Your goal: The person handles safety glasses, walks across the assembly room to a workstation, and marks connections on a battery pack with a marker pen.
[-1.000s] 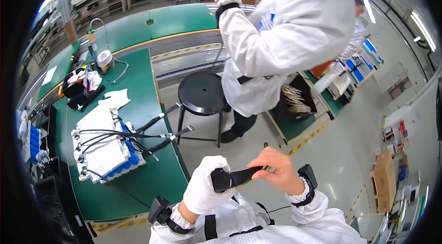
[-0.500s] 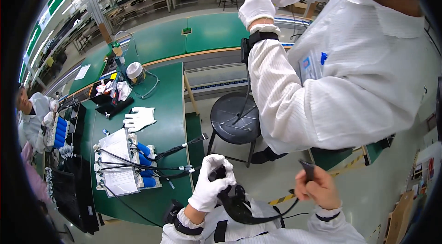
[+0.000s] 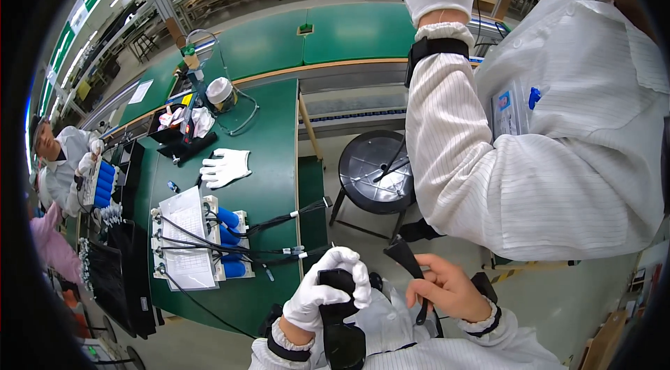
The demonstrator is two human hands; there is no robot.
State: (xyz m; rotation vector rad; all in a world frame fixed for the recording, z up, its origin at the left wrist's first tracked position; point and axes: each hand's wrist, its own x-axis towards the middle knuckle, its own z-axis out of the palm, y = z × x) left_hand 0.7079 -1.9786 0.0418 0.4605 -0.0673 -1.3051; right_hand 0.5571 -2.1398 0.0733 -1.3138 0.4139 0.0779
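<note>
The person is standing beside the green table (image 3: 269,126) with both hands raised in front of the body. The gloved left hand (image 3: 307,302) is curling its thumb and fingers around a black device (image 3: 345,342), which is hanging below the grip; its lower end is running toward the bottom edge, dark against dark, so I'm not making out its full shape. The bare right hand (image 3: 452,292) is pinching a black strip (image 3: 403,255), tilted, wide at the top and narrowing below; the fingers are hiding its middle, and I cannot tell whether it is joined to the device.

On the table, a paper sheet (image 3: 183,234) is covering much of a block of blue cylinders (image 3: 229,218), and black cables (image 3: 279,222) are trailing past the table's edge. A white glove (image 3: 227,168) is lying flat behind them. At right, a co-worker (image 3: 537,175) is blocking part of a black stool (image 3: 375,171); the frame is cutting off the head, and the top edge is cropping the gloved hands.
</note>
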